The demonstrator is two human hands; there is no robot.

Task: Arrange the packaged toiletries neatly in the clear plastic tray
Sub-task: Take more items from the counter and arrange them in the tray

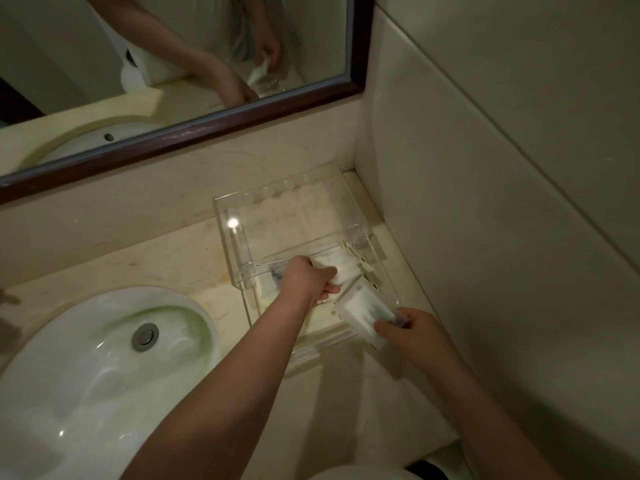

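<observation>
A clear plastic tray with a raised shelf stands on the counter in the corner by the wall. My left hand reaches into its lower front part and is closed on a white packaged toiletry. My right hand grips a stack of white packaged toiletries at the tray's front right edge, tilted toward the tray. More small packets lie blurred in the tray to the left of my left hand.
A white round sink with a metal drain fills the lower left. A dark-framed mirror hangs behind the counter. A tiled wall closes the right side. The beige marble counter runs in front of the tray.
</observation>
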